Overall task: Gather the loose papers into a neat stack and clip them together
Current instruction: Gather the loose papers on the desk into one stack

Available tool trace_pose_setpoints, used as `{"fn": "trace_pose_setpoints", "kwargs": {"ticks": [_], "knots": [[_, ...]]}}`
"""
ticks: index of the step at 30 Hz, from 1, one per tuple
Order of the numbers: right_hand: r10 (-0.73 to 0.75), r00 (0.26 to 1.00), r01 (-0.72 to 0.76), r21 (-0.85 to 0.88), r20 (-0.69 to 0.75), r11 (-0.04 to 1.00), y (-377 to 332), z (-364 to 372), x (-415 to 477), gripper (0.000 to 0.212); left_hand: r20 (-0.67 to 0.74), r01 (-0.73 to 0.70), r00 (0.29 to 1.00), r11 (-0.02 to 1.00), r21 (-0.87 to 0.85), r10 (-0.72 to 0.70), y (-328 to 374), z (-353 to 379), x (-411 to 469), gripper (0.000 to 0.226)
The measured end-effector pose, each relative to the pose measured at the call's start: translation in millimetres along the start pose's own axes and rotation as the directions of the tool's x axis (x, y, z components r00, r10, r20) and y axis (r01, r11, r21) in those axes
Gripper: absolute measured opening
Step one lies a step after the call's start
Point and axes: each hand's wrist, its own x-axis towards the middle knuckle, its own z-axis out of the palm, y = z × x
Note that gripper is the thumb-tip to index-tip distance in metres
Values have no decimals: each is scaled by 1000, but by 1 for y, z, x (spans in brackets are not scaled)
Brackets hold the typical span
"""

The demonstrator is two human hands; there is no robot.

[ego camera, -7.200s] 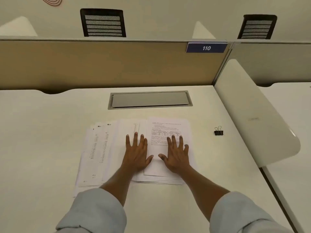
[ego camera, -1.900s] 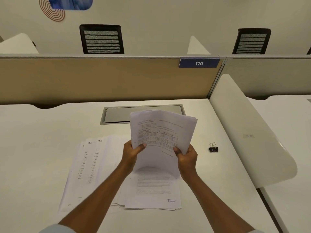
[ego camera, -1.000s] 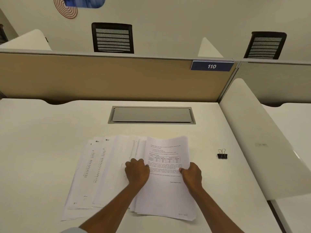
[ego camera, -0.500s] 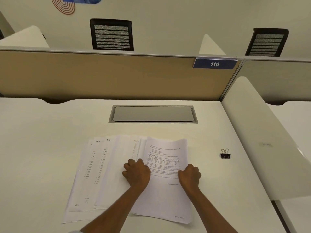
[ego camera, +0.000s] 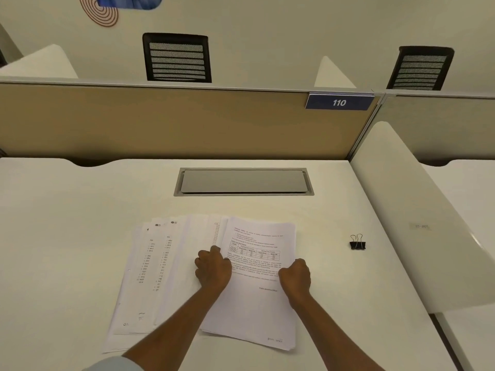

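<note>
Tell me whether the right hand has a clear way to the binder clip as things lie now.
Probably yes. The binder clip stands alone on bare desk to the right of the papers, nothing between it and the right hand; but that hand grips the papers' right edge and must let go first.

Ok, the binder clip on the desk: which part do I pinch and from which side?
Pinch the two wire handles of the binder clip from above. It sits on its black body with the loops standing up, and bare desk surrounds it. It lies right of the papers, nearer the right hand, so reaching with that hand looks easiest while the left hand holds the sheets.
</note>
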Motion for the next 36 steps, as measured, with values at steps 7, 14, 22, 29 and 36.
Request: {"fn": "trace_pose_setpoints", "kwargs": {"ticks": [7,14,22,29,36], "knots": [[81,996,-83,64,28,995,-2,4,-2,25,30,58,998,989,-138,-54,-1,-5,5,46],[103,995,-103,-12,-3,995,-6,4,0,35,139,158,984,907,-390,-111,1,-8,15,38],[82,996,-85,94,33,992,-4,2,4,30,171,125,983,916,-381,-63,3,-7,15,45],[74,996,-81,167,46,983,1,1,7,24,158,123,986,866,-485,-52,3,-6,10,28],[24,995,-50,281,96,958,-1,1,6,20,138,23,990,956,-294,18,-2,-10,11,35]]}}
